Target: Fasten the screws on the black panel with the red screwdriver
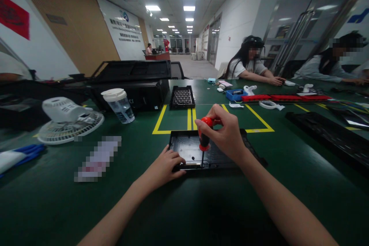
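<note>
Head camera view: one screwdriver [204, 143], with a red cap, a black grip and a thin dark shaft, stood almost upright over a shallow black panel [184, 147] on the green table [135, 142], directly in front of the person. Its long axis ran top to bottom, cap up and tip down on the panel near the front rim, with the cap leaning slightly to the right. The right hand [227, 134] was wrapped tight round the handle. The left hand [165, 166] clamped the panel's front left corner, fingers curled over the rim. One screwdriver, one panel and two hands were at work. Beyond the panel, past the yellow tape lines [188, 118], sat one black tray of screws [182, 97]. To the left, one white fan [69, 121] lay flat beside one lidded clear bottle [119, 105]. Two others sat along the far right side, a co-worker in white [245, 70] and a co-worker in grey [317, 70], with one blue bin [235, 94] near them.
</note>
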Demonstrator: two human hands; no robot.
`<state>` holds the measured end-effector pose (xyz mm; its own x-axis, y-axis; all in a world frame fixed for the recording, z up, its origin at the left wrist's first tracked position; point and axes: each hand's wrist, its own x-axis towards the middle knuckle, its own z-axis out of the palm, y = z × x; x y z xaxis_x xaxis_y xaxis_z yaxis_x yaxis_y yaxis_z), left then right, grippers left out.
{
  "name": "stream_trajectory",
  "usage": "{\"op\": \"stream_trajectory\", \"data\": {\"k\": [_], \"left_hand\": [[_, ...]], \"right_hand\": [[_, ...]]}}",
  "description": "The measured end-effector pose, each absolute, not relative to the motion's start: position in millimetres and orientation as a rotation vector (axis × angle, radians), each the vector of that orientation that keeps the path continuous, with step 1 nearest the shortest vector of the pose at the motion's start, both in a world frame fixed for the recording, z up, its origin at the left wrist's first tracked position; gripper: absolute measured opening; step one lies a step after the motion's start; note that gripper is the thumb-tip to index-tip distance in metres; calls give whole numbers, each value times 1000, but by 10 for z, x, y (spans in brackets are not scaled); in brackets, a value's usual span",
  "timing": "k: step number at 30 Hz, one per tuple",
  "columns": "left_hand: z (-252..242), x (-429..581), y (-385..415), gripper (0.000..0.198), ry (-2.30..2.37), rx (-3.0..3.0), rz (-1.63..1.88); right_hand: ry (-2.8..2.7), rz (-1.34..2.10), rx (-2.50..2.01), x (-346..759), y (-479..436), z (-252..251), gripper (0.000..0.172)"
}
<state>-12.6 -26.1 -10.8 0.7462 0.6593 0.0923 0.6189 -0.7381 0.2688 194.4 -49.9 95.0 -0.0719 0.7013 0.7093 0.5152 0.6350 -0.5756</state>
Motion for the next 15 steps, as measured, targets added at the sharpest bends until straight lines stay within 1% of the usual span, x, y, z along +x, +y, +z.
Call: {"op": "stream_trajectory", "data": {"k": [10, 13, 15], "left_hand": [[-119, -126, -252, 24, 1015, 2735, 266], [-109, -124, -260, 24, 1013, 2736, 270], [-103, -125, -263, 24, 1007, 2735, 269]], "right_hand": [[-1634, 273, -1025, 1920, -475, 950, 23], [-1579, 453, -970, 1925, -426, 915, 20], [-1532, 683, -865, 1927, -387, 885, 20]]}}
